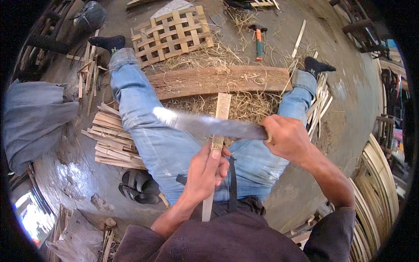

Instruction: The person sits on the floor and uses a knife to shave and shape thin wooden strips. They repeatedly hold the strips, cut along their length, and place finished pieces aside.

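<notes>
Between my outstretched legs, my left hand grips a flat, pale bamboo strip, thumb along its face. The strip's far end points away from me and its near end reaches back toward my shirt. My right hand is closed around the handle of a large, broad-bladed knife; most of the handle is hidden in the fist. The blade lies across the strip just beyond my left fingers, its tip pointing left and smeared by motion or glare. Whether the edge touches the strip I cannot tell.
A wooden plank lies across between my lower legs, with curly shavings around it. Beyond are a woven lattice panel and a hammer. Split strips are stacked left, near sandals. Long bent strips stand right.
</notes>
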The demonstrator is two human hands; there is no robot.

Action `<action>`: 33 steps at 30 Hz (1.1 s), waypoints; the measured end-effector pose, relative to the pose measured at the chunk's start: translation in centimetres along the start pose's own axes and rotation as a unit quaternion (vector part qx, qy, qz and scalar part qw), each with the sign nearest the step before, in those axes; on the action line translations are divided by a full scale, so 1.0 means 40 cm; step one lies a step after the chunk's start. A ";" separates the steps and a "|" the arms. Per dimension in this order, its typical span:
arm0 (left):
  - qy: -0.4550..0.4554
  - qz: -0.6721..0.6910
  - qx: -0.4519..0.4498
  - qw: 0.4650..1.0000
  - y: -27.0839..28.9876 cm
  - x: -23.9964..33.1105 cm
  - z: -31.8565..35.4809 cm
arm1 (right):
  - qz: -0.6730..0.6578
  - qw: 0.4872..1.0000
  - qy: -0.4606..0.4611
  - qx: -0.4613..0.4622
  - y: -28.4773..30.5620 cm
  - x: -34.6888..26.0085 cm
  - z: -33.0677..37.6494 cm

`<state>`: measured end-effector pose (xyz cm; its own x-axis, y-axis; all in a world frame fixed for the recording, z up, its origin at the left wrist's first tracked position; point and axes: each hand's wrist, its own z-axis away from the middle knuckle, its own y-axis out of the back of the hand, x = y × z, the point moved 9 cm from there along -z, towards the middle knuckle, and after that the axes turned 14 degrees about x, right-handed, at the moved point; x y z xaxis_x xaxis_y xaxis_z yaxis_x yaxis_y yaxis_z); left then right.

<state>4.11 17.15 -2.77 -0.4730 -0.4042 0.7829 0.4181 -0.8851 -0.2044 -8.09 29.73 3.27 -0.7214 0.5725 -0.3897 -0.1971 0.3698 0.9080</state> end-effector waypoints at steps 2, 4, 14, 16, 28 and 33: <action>0.001 -0.004 0.004 1.000 0.004 -0.003 0.005 | 0.032 0.999 -0.008 0.020 -0.010 0.035 0.004; -0.012 -0.009 0.013 1.000 0.011 0.002 0.001 | 0.040 0.998 -0.023 0.031 0.000 0.055 -0.007; -0.022 -0.018 0.017 0.999 0.008 0.005 0.007 | -0.023 0.994 -0.081 0.064 0.023 0.048 -0.038; -0.007 -0.021 0.023 0.999 0.009 0.004 0.004 | 0.010 1.000 -0.003 0.022 -0.008 -0.022 -0.019; -0.025 -0.034 0.038 0.998 0.021 0.021 0.020 | 0.122 0.977 -0.132 0.115 0.072 0.192 -0.050; -0.024 -0.041 0.025 0.999 0.011 0.014 0.027 | 0.124 0.991 0.036 0.045 -0.006 0.018 0.002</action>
<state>4.89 16.78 -1.79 -0.4700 -0.3186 0.8231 0.4178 -0.9018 -0.1105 -8.52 30.10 2.74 -0.7859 0.6020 -0.1414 0.0501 0.2898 0.9558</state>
